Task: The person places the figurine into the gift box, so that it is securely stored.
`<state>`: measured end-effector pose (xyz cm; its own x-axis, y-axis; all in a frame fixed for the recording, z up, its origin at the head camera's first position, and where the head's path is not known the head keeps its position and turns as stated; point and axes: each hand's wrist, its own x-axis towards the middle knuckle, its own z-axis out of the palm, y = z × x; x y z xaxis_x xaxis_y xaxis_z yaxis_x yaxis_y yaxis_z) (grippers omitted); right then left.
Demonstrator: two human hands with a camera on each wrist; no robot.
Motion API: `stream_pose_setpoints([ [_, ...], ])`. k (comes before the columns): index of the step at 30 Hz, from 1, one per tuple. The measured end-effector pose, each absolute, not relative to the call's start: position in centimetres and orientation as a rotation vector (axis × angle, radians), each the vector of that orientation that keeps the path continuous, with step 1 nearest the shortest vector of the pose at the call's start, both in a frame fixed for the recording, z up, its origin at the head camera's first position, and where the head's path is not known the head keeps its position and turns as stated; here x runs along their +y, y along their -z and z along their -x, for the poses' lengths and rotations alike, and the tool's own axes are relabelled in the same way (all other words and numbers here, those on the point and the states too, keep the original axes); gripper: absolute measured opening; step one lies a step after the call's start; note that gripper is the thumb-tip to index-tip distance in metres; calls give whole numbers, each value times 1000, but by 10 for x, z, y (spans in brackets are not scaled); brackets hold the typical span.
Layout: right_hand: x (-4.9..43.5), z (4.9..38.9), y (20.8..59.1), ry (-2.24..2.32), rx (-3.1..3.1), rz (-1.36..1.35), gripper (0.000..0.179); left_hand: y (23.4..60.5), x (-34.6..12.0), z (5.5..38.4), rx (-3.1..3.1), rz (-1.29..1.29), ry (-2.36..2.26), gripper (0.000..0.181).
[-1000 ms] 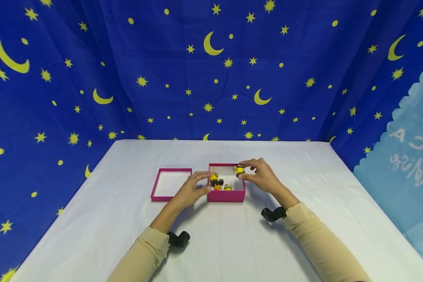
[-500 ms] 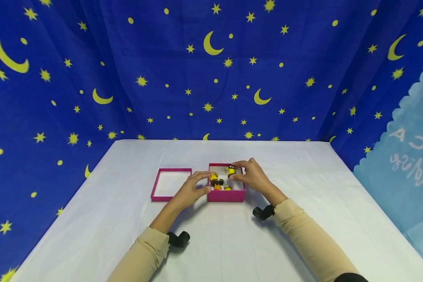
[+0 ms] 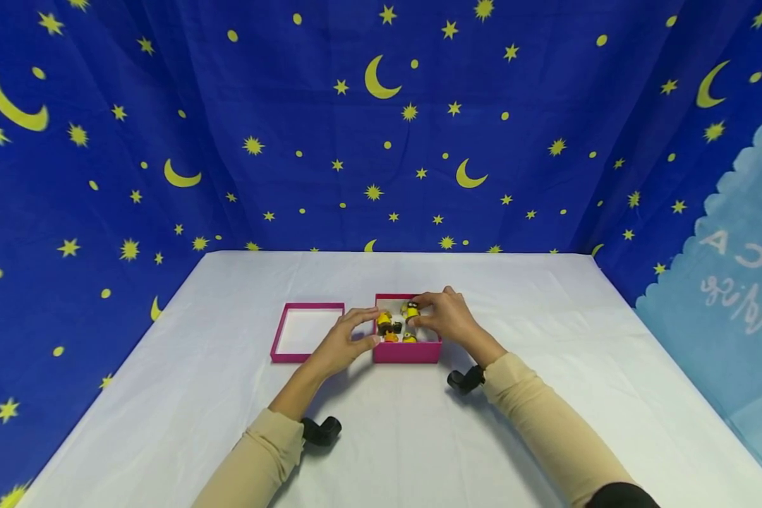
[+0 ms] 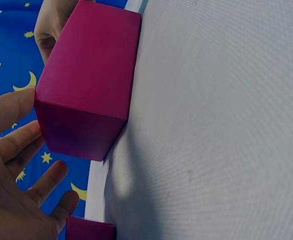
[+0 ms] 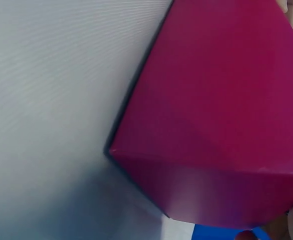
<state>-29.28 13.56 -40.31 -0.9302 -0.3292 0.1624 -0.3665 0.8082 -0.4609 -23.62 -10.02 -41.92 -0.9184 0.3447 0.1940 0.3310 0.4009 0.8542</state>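
A magenta box (image 3: pixel 407 353) with a white inside stands open in the middle of the white table in the head view. My right hand (image 3: pixel 451 316) reaches over its right side and pinches a yellow minion figure (image 3: pixel 413 311) with dark goggles inside the rim. At the box's left side, my left hand (image 3: pixel 344 341) touches the rim with thumb and fingers extended; its thumb (image 4: pixel 16 106) is at the near corner in the left wrist view. Another yellow figure (image 3: pixel 384 319), an orange-and-yellow figure (image 3: pixel 390 338) and a one-eyed yellow figure (image 3: pixel 409 338) lie in the box.
A shallow magenta lid (image 3: pixel 276 336), white inside, lies just left of the box. The white-covered table (image 3: pixel 508 282) ends at a blue curtain (image 3: pixel 330 127) with yellow moons and stars. On the right hangs a light blue cloth (image 3: pixel 736 296).
My right hand has moved left and slightly down with the minion figure, from the box's right rear corner to inside the rim. My left hand has stayed at the box's left side.
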Motion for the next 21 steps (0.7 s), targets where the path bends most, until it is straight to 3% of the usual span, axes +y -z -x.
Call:
stream_pose_setpoints([
  [21, 125, 302, 395, -582, -3084, -566, 47, 420, -99, 238, 2615, -621, -1597, 49],
])
